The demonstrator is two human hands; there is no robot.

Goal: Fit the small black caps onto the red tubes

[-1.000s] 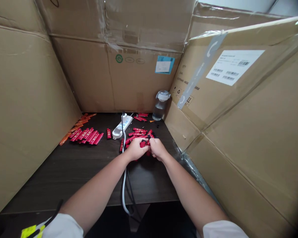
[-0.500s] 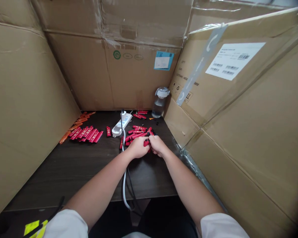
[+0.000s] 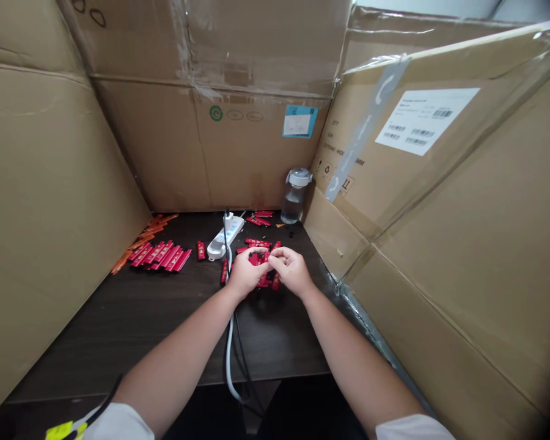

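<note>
My left hand is closed around one end of a small red stick-like piece with dark parts at its end. From the other side my right hand pinches the same piece between thumb and fingers. Its exact kind is too small to tell. Beneath and around both hands lies a loose pile of similar red pieces with pale lettering, partly covered by my fingers. A row of red pieces lies side by side at the left, and a single red piece rests between that row and the power strip.
A white power strip stands behind the hands, its cable running down over the table edge. Orange pieces lie by the left cardboard wall. A water bottle stands in the back right corner; more red pieces lie near it.
My hands have turned and spread slightly apart, bringing the red piece up between the fingertips. The view has tilted up a little.
</note>
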